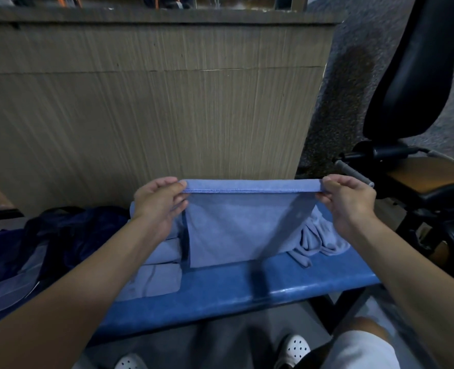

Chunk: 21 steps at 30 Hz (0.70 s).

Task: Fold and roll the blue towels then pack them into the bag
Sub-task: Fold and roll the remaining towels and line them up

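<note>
Above a padded blue vinyl bench (pixel 247 288), both hands hold a light blue terry towel (pixel 236 225) taut by its top corners. Left hand (pixel 158 202) and right hand (pixel 349 199) each pinch a corner between thumb and curled fingers. Folded blue towels (pixel 162 265) lie just left, beside a dark navy fabric bag (pixel 60 235).

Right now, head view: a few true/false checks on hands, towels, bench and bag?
1. The left hand and right hand both pinch the top edge of the held towel. True.
2. Folded towels sit on the bench. True.
3. The held towel lies flat on the bench. False: it hangs from the hands.
4. The dark bag is right of the towels. False: it is on their left.
5. A crumpled towel lies beyond the held towel, on the right. True.
</note>
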### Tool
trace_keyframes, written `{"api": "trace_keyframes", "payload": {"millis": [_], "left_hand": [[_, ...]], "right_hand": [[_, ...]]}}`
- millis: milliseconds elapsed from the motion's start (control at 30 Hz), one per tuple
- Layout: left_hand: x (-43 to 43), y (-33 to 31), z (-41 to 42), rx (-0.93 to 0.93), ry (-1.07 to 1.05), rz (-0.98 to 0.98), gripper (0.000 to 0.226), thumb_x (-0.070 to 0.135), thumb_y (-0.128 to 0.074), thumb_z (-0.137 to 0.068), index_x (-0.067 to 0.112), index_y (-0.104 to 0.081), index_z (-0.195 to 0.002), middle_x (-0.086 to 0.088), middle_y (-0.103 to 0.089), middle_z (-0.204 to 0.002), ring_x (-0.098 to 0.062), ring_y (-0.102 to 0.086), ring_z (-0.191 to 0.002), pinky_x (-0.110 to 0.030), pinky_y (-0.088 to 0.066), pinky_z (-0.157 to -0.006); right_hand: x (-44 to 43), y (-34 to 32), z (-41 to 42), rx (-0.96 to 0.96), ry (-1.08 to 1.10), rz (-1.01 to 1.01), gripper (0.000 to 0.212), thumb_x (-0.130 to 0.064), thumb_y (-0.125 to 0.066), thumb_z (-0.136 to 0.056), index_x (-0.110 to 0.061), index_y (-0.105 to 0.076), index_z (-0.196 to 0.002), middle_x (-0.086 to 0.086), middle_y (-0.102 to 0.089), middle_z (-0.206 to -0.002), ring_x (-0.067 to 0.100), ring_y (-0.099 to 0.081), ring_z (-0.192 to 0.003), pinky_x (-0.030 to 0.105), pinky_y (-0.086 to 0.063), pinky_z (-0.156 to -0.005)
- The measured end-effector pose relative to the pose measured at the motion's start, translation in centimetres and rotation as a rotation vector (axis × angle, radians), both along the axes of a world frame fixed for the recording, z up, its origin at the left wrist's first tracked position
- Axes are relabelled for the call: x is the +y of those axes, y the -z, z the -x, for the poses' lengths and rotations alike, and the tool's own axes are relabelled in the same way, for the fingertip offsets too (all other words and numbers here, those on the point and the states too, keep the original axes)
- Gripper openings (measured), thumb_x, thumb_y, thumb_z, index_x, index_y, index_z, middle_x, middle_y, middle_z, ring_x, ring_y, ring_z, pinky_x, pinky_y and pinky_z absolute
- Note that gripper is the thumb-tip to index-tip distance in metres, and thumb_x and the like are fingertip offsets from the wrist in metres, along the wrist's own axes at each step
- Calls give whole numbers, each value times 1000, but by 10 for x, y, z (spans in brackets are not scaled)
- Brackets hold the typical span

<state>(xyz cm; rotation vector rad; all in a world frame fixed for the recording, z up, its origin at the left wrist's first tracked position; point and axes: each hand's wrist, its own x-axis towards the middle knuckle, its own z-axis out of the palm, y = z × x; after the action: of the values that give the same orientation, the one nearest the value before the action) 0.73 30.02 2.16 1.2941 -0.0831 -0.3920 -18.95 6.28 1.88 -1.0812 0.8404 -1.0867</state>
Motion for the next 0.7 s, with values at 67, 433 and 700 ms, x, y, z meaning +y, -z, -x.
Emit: {"api": "trace_keyframes", "payload": {"millis": [67, 433, 700], "left_hand": [[-4, 0, -6, 37, 0, -5, 18, 3, -72, -84, 17, -61, -82, -7, -68, -86, -24, -67, -87, -40, -57, -84], [-33, -16, -43, -1, -12, 77, 17, -1, -64, -89, 15, -64, -84, -4, -66, -82, -18, -66, -83, -36, -55, -88], [7, 42, -3, 33, 16, -32, 9, 1, -62, -91, 8, -65, -90, -9, -66, -86, -21, -63, -84, -38, -55, -89]], "right_hand": [[-3, 0, -4, 3, 12, -8, 13, -1, -67, -87, -8, -61, -78, 10, -63, -78, 18, -64, -72, 24, -56, -62], [-27, -10, -47, -47, -22, 23, 17, -3, -62, -90, -12, -60, -75, 7, -61, -78, 16, -61, -74, 26, -53, -68], [11, 31, -14, 82, 7, -38, 21, 4, -58, -88, -8, -58, -71, 8, -55, -68, 18, -52, -64, 29, -51, -61]]}}
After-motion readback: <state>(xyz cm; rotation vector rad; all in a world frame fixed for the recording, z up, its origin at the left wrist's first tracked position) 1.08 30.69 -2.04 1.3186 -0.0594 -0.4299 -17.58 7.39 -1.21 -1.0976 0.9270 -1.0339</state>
